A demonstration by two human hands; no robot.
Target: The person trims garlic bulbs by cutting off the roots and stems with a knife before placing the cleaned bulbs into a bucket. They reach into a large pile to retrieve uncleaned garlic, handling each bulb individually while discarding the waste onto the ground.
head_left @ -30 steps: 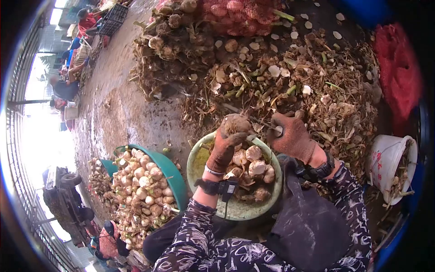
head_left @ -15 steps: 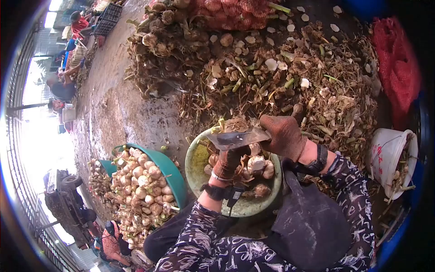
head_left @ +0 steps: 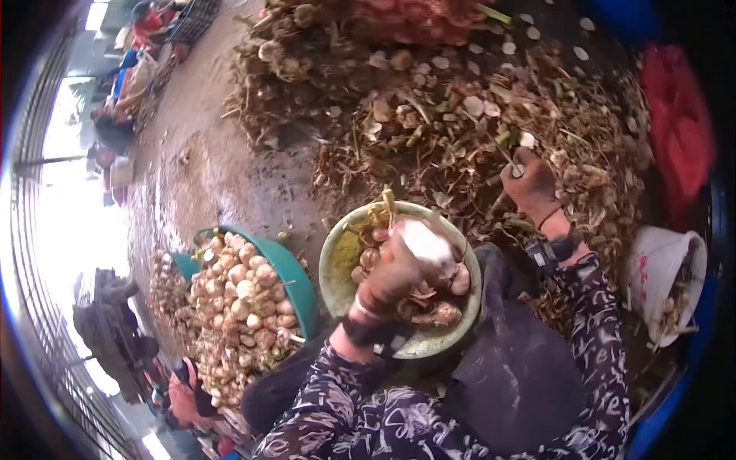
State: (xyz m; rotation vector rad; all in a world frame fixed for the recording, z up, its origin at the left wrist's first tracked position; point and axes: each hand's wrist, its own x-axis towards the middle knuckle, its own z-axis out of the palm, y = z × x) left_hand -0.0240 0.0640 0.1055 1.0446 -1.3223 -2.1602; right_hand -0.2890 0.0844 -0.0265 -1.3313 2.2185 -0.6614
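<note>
My left hand (head_left: 391,285), gloved and smeared by motion, is closed around a garlic bulb (head_left: 426,242) with a broad white cut face turned up. It is over a pale green basin (head_left: 328,295) that holds several garlic bulbs (head_left: 459,280). To the right and farther away, my right hand (head_left: 530,188), also gloved, is closed in a fist above the trimmings. From it juts a knife (head_left: 506,156), its blade seen nearly edge-on as a thin line. Most of its handle is hidden by the fingers.
A teal tub (head_left: 295,284) on the left spills trimmed garlic heads (head_left: 241,291). Roots and stalk scraps (head_left: 460,146) cover the ground ahead. On the right are a white bucket (head_left: 648,280) and a red mesh sack (head_left: 675,130). Other people (head_left: 115,126) are at the far left.
My right hand has moved right and away from the basin with the knife, leaving the bulb. My left hand has turned the bulb so its white cut face shows.
</note>
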